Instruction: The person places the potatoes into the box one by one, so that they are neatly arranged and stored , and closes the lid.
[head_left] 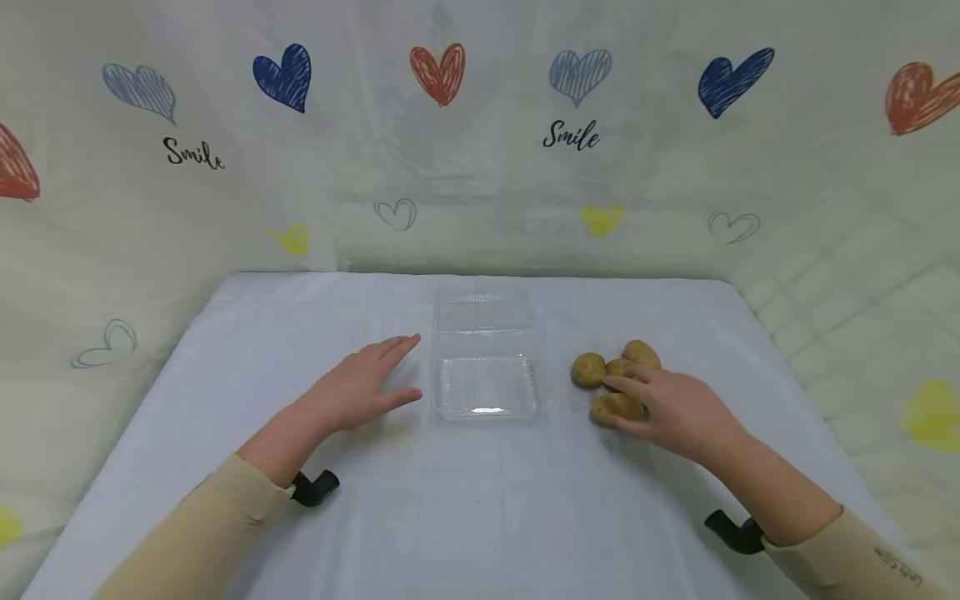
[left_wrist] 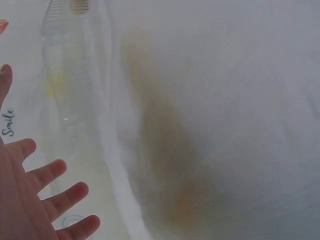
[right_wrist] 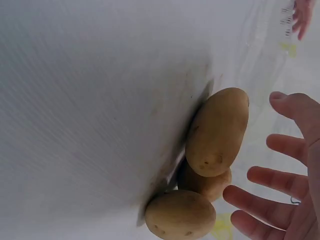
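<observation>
Several potatoes lie in a group on the right side of the table: a round potato [head_left: 588, 369] at the left, another potato [head_left: 641, 352] at the back, and an oblong potato [head_left: 617, 408] in front. My right hand [head_left: 678, 410] hovers over the group, fingers spread; it partly covers them in the head view. In the right wrist view a gap shows between its fingertips and the potatoes [right_wrist: 217, 132]. Left of them stands a clear plastic clamshell box [head_left: 486, 387], its lid [head_left: 482, 310] folded back. Beside the box's left side my left hand [head_left: 360, 385] is held with straight fingers and nothing in it.
A white cloth [head_left: 450, 508] covers the table. Behind it hangs a pale curtain [head_left: 495, 167] printed with hearts and the word Smile. Black camera mounts sit at the left wrist [head_left: 315, 488] and the right wrist [head_left: 735, 533].
</observation>
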